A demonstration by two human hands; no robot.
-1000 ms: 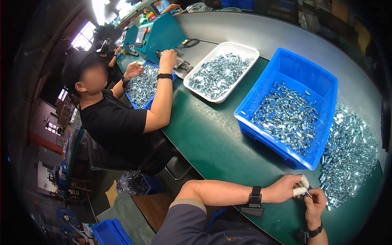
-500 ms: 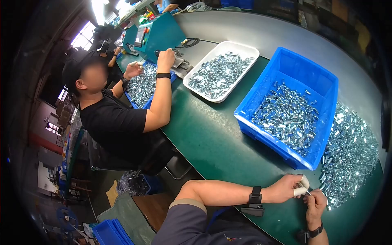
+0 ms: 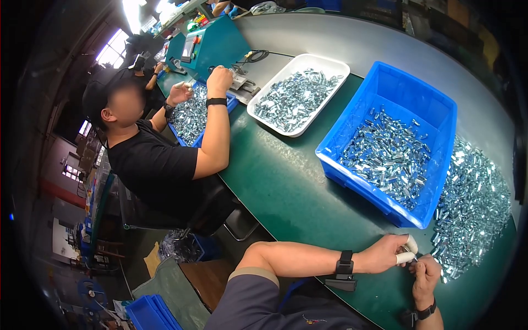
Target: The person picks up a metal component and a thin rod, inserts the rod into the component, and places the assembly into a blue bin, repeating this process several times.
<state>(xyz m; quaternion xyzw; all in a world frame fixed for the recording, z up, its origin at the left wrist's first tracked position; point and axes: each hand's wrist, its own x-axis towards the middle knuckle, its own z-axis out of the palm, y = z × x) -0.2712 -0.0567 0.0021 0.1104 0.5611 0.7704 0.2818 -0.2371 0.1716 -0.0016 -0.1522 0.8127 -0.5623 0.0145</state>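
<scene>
Over the green tabletop, close to the front edge, my two hands meet at the fingertips. My left hand (image 3: 379, 256), with pale finger cots on thumb and finger, is closed on a small silvery metal piece (image 3: 407, 251). My right hand (image 3: 426, 279) has its fingers bent in a pinch against the left fingertips; what it grips is too small to make out. Just beyond the right hand spreads a loose heap of shiny metal pieces (image 3: 473, 203). A deep blue bin (image 3: 357, 184) holding similar pieces stands behind my hands.
A white tray (image 3: 297, 133) of metal pieces lies farther back on the green table (image 3: 269, 187). At left a co-worker in black (image 3: 148, 154) sits over a blue tray (image 3: 234, 103), beside a green machine (image 3: 220, 49). Blue bins (image 3: 151, 312) lie low at left.
My hands stay nearly in place, with only slight finger movement around the small metal piece. The co-worker's raised hand has shifted slightly left.
</scene>
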